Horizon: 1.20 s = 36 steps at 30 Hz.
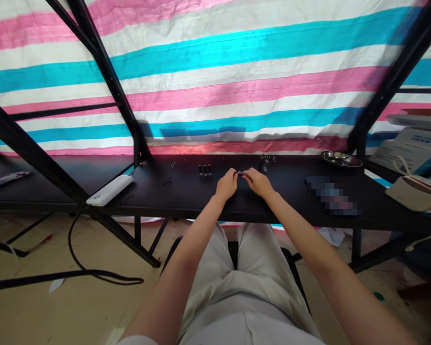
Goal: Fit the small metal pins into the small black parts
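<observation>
My left hand and my right hand meet above the black tabletop, their fingertips pinching a small dark part between them. The part is too small to identify, and my fingers hide much of it. To the left of my hands stand three small black cylindrical pieces in a row. Beyond my right hand lies a little cluster of metal parts.
A white power bank lies on the table's left side, and a steel dish sits at the back right. A pixelated, blurred object and a beige corded device lie to the right. Black metal shelf frames stand on both sides.
</observation>
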Each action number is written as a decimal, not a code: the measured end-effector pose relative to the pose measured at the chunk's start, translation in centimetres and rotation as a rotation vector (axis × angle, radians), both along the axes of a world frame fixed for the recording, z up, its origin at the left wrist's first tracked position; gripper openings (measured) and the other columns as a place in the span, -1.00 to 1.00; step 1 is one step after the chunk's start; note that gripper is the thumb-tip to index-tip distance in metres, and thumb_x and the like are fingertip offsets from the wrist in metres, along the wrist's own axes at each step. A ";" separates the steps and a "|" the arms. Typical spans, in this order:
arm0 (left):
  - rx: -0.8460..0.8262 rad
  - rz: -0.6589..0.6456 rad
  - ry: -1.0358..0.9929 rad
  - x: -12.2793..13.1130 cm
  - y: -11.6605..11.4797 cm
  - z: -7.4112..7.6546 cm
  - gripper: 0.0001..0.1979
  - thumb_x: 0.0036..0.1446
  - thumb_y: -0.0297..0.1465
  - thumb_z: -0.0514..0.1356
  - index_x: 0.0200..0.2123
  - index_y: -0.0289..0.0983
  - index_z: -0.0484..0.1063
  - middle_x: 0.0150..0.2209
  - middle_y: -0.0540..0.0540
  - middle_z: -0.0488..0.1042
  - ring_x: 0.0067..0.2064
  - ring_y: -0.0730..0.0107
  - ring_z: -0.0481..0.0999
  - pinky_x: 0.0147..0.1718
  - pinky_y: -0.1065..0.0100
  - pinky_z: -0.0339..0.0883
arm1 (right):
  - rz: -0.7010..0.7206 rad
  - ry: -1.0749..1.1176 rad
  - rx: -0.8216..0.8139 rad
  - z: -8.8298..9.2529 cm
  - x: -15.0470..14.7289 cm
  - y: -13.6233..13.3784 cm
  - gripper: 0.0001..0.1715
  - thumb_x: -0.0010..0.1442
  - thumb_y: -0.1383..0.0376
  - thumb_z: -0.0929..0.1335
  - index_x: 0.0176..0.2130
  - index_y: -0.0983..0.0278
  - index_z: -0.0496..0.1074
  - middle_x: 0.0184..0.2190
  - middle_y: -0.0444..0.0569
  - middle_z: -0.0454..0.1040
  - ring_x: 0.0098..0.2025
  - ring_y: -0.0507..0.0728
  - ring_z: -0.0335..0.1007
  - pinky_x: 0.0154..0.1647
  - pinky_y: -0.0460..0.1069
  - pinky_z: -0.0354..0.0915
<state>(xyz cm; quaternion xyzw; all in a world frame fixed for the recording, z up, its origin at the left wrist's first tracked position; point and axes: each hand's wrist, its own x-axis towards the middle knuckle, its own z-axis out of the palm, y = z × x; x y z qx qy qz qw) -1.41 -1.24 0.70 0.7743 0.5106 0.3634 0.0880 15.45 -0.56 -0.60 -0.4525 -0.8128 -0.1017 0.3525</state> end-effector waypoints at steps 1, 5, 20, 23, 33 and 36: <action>0.003 -0.031 0.021 0.0 -0.1 0.0 -0.79 0.27 -0.31 -0.09 -0.16 -0.18 0.29 -0.22 -0.09 0.44 -0.26 0.34 0.46 -0.29 0.39 0.22 | 0.027 -0.011 -0.003 0.0 -0.1 0.0 -0.64 0.31 0.20 0.11 -0.12 0.26 0.39 -0.28 0.02 0.40 -0.25 0.08 0.34 -0.28 -0.08 0.22; 0.026 -0.121 0.045 0.1 -0.1 -0.1 -0.79 0.26 -0.36 -0.07 -0.13 -0.18 0.31 -0.15 -0.09 0.44 -0.21 0.36 0.45 -0.25 0.40 0.24 | 0.062 -0.065 -0.027 -0.2 -0.1 0.2 -0.67 0.30 0.21 0.13 -0.17 0.26 0.39 -0.31 0.01 0.39 -0.28 0.08 0.33 -0.30 -0.08 0.21; 0.049 -0.105 0.013 -0.2 0.2 -0.4 -0.83 0.21 -0.38 -0.02 -0.26 -0.20 0.36 -0.27 -0.05 0.45 -0.30 0.40 0.42 -0.28 0.39 0.25 | -0.507 0.368 -0.300 -0.7 3.2 2.6 -0.77 0.11 0.18 0.30 -0.37 0.26 0.47 -0.39 0.02 0.52 -0.33 0.14 0.40 -0.34 -0.04 0.22; 0.035 -0.098 0.022 -0.2 0.3 -0.4 -0.82 0.20 -0.39 -0.02 -0.27 -0.20 0.37 -0.27 -0.06 0.45 -0.28 0.39 0.42 -0.28 0.40 0.24 | -0.548 0.395 -0.325 -0.9 3.7 3.3 -0.75 0.10 0.17 0.30 -0.37 0.26 0.49 -0.39 0.04 0.53 -0.32 0.15 0.41 -0.34 -0.03 0.23; 0.021 -0.100 0.014 -0.2 0.3 -0.4 -0.82 0.19 -0.41 -0.02 -0.25 -0.21 0.37 -0.27 -0.06 0.45 -0.33 0.42 0.40 -0.30 0.40 0.23 | -0.594 0.283 -0.388 -0.7 3.6 4.1 -0.76 0.12 0.21 0.31 -0.31 0.26 0.52 -0.32 0.08 0.53 -0.27 0.17 0.43 -0.27 -0.01 0.25; 0.017 -0.104 0.006 -0.3 0.3 -0.4 -0.82 0.18 -0.42 -0.01 -0.25 -0.21 0.37 -0.27 -0.06 0.45 -0.33 0.41 0.40 -0.30 0.40 0.23 | -0.592 0.277 -0.397 -0.7 3.6 4.1 -0.75 0.13 0.20 0.30 -0.30 0.26 0.52 -0.32 0.09 0.52 -0.26 0.17 0.43 -0.26 0.00 0.25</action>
